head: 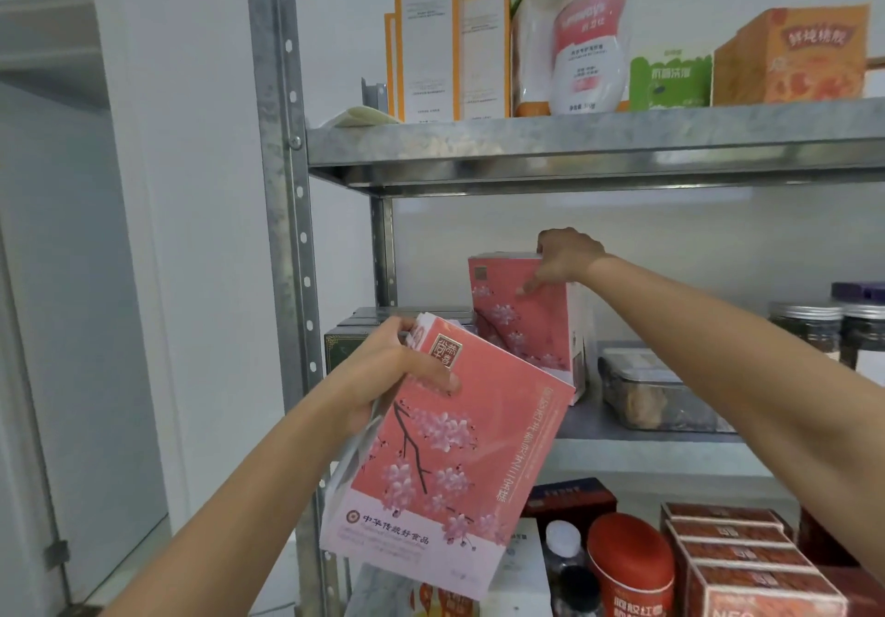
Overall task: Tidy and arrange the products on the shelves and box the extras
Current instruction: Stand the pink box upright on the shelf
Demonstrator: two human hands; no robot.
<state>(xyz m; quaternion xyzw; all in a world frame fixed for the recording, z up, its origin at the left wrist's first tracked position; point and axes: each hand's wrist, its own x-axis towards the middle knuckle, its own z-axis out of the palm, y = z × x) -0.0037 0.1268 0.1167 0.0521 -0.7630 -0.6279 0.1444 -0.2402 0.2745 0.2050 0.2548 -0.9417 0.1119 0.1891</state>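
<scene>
A metal shelving rack (282, 214) fills the frame, its three visible levels crowded with packaged goods. In front of it a person holds a large pink box (445, 463) printed with blossoms, tilted, its lower end down before the bottom level. The left hand (397, 367) grips the box at its upper left corner, thumb across the front and fingers curled behind. A second pink box (522, 319) of the same design stands on the middle shelf (646, 453), leaning slightly, just beside dark boxes (345, 343) on its left. The right hand (565, 257) clasps its top right corner, fingers hooked over the top edge. Stacked red boxes (737, 544) and a red canister (632, 564) sit on the bottom level. A white and pink bottle (589, 36) stands on the top level. A clear tub (656, 391) and lidded jars (809, 329) sit to the right on the middle shelf.
</scene>
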